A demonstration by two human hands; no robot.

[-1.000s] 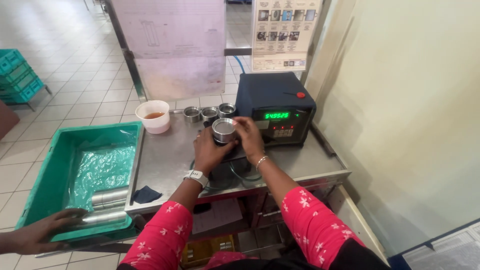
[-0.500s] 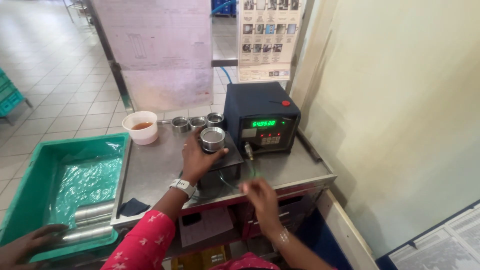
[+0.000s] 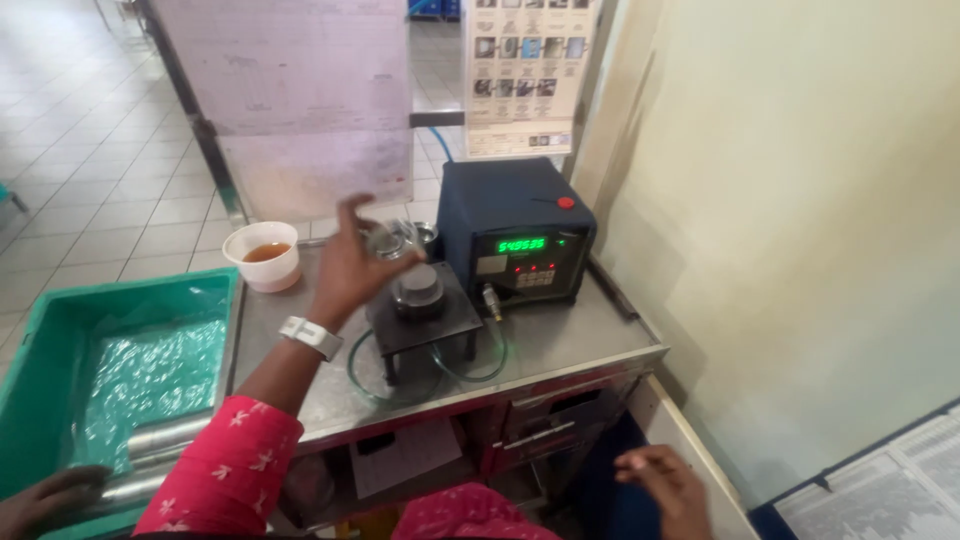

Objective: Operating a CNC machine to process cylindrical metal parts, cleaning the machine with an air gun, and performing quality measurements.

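Left hand (image 3: 352, 262) is raised above the steel tabletop (image 3: 560, 345), its fingers pinched around a small metal can (image 3: 392, 240) while the thumb sticks up; the can is blurred, shiny and silver-grey, held in the air just above and to the left of the round grey fixture (image 3: 418, 290) on the small black stand (image 3: 425, 322). A white watch (image 3: 310, 335) sits on that wrist, above a red sleeve with white flowers (image 3: 222, 470). Right hand (image 3: 668, 485) hangs low by the front edge of the tabletop, fingers loosely spread and holding nothing. Behind the stand is a dark blue box-shaped instrument (image 3: 515, 235) with a green lit readout, small red lights and a red button on top; a green hose (image 3: 440, 365) loops on the tabletop from it. A white cup of brown liquid (image 3: 264, 255) stands at the left rear. To the left is a green crate (image 3: 60, 340) lined with clear plastic film, with another person's hand (image 3: 45, 500) at its near corner. A tall white sheet with rows of small pictures (image 3: 525, 75) hangs behind the instrument, and a larger pale, faded sheet (image 3: 300, 100) to its left.
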